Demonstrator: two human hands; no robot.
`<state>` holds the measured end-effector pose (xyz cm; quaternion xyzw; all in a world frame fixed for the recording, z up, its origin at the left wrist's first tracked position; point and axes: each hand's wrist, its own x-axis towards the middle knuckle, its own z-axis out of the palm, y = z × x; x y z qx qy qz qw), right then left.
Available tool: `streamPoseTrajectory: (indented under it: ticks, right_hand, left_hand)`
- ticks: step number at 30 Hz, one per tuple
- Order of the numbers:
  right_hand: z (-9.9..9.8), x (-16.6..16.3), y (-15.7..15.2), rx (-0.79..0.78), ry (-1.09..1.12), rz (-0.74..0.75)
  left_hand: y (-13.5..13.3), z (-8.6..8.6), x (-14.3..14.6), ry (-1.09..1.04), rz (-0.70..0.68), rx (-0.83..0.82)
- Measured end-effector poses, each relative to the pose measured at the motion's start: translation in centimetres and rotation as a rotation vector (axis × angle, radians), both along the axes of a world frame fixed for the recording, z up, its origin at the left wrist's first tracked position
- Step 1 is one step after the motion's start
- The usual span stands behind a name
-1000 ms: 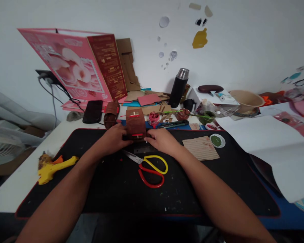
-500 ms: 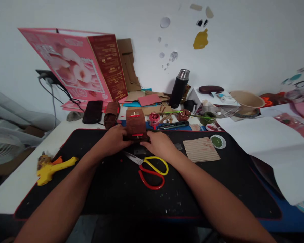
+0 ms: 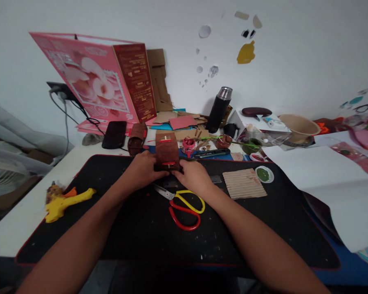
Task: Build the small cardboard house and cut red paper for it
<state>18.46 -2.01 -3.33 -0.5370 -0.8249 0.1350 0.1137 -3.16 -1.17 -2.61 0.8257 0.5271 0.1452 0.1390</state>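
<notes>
Both hands, left hand (image 3: 144,170) and right hand (image 3: 192,175), pinch a brown cardboard piece (image 3: 167,151) (upright).

Home craft desk — scissors (image 3: 184,206), glue gun (image 3: 63,200), cardboard scraps (image 3: 244,183).

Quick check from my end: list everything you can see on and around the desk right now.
brown cardboard piece: 1, brown with red strips, mat's far edge, between both hands
scissors: 1, yellow and red handles, mat centre
glue gun: 1, yellow, mat's left edge
corrugated card: 1, tan, right of hands
flask: 1, black, by wall
pink box: 1, pink, rear left
left hand: on the piece's left side
right hand: on its lower right
</notes>
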Motion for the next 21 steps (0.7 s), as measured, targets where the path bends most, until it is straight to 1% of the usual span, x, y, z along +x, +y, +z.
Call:
streamPoseTrajectory:
  ticks: [4, 10, 21]
  right_hand:
    - [-0.30, 0.08, 0.11, -0.007, 0.001, 0.001]
    - [-0.22, 0.16, 0.13, -0.015, -0.019, 0.007]
    - [-0.40, 0.00, -0.07, 0.003, -0.016, 0.002]
  left_hand:
    - [0.06, -0.53, 0.45, 0.054, 0.035, 0.062]
    - [0.02, -0.65, 0.49, 0.083, 0.090, 0.063]
    - [-0.17, -0.39, 0.91, 0.080, 0.073, 0.057]
